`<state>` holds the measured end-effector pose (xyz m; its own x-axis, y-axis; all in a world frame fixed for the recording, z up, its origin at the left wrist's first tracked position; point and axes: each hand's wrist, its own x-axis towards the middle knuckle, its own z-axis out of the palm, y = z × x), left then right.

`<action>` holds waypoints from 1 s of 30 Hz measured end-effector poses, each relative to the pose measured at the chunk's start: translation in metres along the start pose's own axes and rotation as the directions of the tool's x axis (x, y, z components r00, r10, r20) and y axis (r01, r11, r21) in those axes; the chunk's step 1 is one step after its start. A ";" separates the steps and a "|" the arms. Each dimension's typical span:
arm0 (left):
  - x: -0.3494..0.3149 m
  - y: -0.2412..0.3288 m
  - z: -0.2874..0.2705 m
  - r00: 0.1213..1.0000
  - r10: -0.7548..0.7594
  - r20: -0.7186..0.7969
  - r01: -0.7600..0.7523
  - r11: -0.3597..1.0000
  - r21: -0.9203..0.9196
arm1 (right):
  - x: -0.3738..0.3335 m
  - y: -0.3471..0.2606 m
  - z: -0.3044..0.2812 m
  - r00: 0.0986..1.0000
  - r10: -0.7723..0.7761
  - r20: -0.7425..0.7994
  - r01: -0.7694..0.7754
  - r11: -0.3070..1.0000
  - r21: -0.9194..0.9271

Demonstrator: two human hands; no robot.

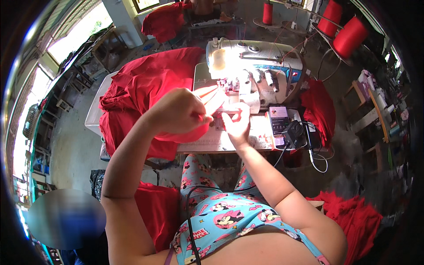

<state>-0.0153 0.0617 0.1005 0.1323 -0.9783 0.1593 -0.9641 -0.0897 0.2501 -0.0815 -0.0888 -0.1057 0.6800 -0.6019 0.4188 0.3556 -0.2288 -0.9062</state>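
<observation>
My left hand [183,110] is closed on red fabric [150,88], and a bit of the cloth shows between its fingers. The rest of this cloth spreads over the table to the left and hangs past its front edge. Just left of the needle area of a sewing machine [265,66], its fingertips are washed out by the lamp's glare. My right hand [237,123] is at the front of the machine bed, thumb and fingers bent toward each other. Glare hides what lies between them.
Right of the machine bed sits a box [278,119] beside a black adapter [295,134] with cables. Red thread cones [351,37] stand at upper right. More red cloth [320,110] hangs by the table's right end, and a red heap [340,225] lies lower right.
</observation>
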 end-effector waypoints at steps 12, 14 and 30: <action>0.017 -0.006 -0.016 0.960 -0.281 0.016 0.282 0.957 -0.064 | 0.043 -0.011 0.007 0.953 -0.303 0.004 0.279 0.871 -0.404; 0.014 -0.001 0.003 0.992 -0.127 0.006 0.127 0.991 -0.031 | 0.031 0.001 -0.005 0.983 -0.164 0.079 0.181 0.930 -0.321; 0.041 -0.016 0.116 0.879 -0.025 -0.476 0.210 0.917 0.339 | 0.023 0.003 -0.010 0.900 -0.426 0.093 0.434 0.855 -0.284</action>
<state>-0.0209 0.0014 -0.0082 0.2506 -0.7687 0.5885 -0.9342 -0.3514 -0.0612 -0.0706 -0.1110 -0.0996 0.5205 -0.3729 0.7681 0.4172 -0.6738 -0.6099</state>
